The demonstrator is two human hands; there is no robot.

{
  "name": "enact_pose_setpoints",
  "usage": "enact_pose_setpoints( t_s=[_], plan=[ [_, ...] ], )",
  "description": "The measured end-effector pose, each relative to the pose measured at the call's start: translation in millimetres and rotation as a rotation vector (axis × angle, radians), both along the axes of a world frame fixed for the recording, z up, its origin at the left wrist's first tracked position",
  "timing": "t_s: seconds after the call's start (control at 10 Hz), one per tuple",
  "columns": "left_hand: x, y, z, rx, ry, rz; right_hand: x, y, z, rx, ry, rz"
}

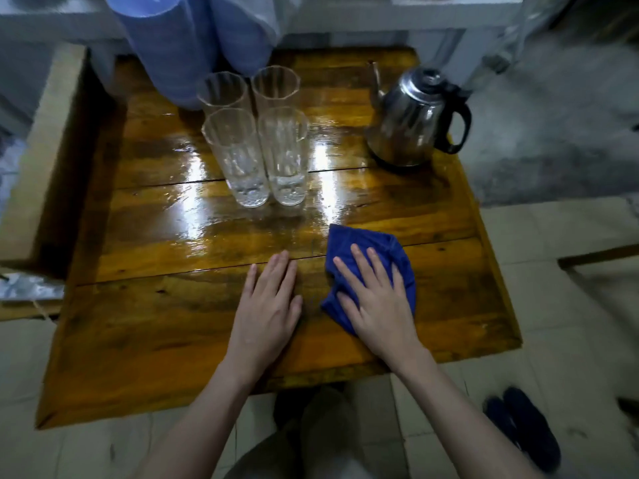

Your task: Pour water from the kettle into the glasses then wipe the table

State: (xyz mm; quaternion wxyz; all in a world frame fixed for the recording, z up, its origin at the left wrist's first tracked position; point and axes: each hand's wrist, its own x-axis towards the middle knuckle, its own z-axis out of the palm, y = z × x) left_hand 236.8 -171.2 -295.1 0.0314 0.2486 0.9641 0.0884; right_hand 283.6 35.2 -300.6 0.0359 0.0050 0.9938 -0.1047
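Several tall clear glasses (256, 140) stand in a tight cluster at the middle back of the wooden table (166, 323); the two nearer ones hold a little water at the bottom. A steel kettle (411, 119) with a black handle stands upright at the back right, spout pointing left. A crumpled blue cloth (363, 242) lies on the table near its front. My right hand (375, 299) presses flat on the cloth with fingers spread. My left hand (268, 305) rests flat on the bare wood just left of the cloth.
The tabletop shines wet around the glasses. Blue fabric (186, 39) hangs over the table's back edge behind the glasses. A dark slipper (525, 426) lies on the tiled floor at the lower right. A pale bench (31, 174) runs along the left side.
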Motion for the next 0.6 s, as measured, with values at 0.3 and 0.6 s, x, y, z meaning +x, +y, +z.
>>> enact_pose_setpoints(
  t_s=[0.3,0.6],
  plan=[
    [7.8,13.7,-3.5,-0.062,0.005,-0.004,29.8,82.6,1.5,0.001,-0.026,-0.231],
    [-6.4,3.0,25.3,-0.054,-0.076,-0.014,9.4,61.4,40.6,0.177,-0.072,-0.123]
  ],
)
